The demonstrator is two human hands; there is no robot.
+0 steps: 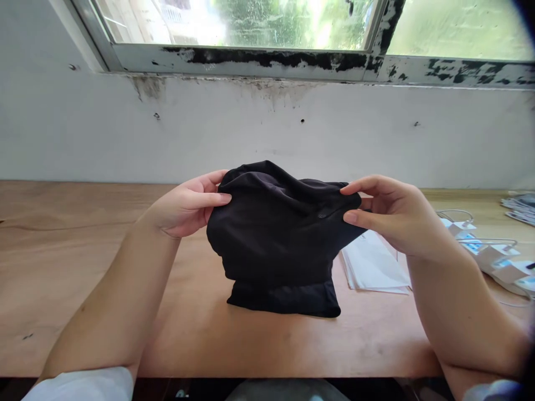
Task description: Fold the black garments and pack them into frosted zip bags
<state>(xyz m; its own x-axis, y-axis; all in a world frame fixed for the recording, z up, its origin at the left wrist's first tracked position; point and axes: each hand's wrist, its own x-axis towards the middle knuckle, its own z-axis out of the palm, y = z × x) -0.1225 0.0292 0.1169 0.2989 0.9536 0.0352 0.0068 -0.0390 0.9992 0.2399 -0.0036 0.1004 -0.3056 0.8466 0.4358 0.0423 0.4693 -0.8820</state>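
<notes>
A piece of black cloth (276, 234), perhaps a garment, is stretched between my two hands over the table. My left hand (194, 201) pinches its upper left edge, thumb in front and fingers behind. At the upper right corner my right hand (384, 209) grips it between thumb and fingers. The top edge sags into folds, and a small mark shows near the right side. The lower part narrows, then ends in a wider band close to the tabletop. Whether that band rests on the wood I cannot tell.
The wooden table (83, 267) runs up to a white wall (234, 128) below a window with peeling paint. White papers (374, 264) lie behind my right wrist. A power strip (497, 253) with several white plugs and cables sits at the right, and a stack (520, 206) lies beyond it.
</notes>
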